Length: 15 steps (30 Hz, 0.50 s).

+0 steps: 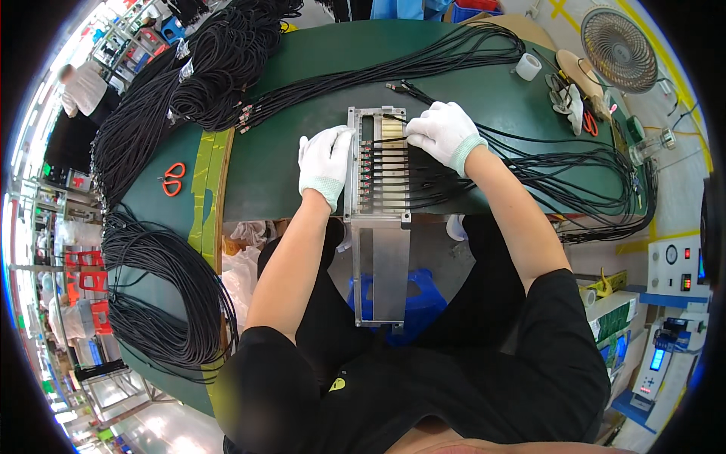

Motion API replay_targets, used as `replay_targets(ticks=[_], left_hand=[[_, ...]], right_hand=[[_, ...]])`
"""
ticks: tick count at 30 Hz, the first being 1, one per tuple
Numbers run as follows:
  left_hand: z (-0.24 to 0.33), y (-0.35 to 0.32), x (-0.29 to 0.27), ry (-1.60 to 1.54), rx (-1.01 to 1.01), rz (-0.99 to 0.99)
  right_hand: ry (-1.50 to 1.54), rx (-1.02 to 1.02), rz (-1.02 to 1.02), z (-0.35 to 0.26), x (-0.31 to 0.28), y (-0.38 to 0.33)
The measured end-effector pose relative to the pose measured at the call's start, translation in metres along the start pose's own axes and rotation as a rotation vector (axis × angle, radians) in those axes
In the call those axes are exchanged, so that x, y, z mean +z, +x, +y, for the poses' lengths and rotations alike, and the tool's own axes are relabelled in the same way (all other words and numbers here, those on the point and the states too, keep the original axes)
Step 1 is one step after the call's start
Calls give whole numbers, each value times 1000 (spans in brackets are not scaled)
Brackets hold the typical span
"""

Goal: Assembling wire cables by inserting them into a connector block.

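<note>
At the metal frame's (352,185) left edge: left hand (325,159), grip unclear. Black cables (389,166) lie across the frame. Right hand (445,136) apparently pinches another cable (390,139). Judged step: seating cables; next calls for careful aligning.

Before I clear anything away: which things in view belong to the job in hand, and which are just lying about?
Seemingly in use:
metal fixture, left hand at its edge
black cables laid across it, right hand at its right side

Seemingly just lying about:
orange-handled scissors
white roll
cable coils at left, possibly related
</note>
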<state>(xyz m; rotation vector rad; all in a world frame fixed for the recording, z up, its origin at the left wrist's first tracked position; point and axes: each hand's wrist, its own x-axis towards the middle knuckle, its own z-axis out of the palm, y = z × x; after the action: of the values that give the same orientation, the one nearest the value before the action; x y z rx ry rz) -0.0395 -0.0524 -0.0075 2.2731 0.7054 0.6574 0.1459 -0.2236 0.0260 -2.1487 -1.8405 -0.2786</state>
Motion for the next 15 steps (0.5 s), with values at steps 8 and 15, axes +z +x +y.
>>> replay_targets(ticks=[8,15], left_hand=[[23,-4,21,307,361,-101],[37,-6,11,564,409,-185]], right_hand=[[-79,10,-19,-2,6,3],[-27,152,198,7,4,2]])
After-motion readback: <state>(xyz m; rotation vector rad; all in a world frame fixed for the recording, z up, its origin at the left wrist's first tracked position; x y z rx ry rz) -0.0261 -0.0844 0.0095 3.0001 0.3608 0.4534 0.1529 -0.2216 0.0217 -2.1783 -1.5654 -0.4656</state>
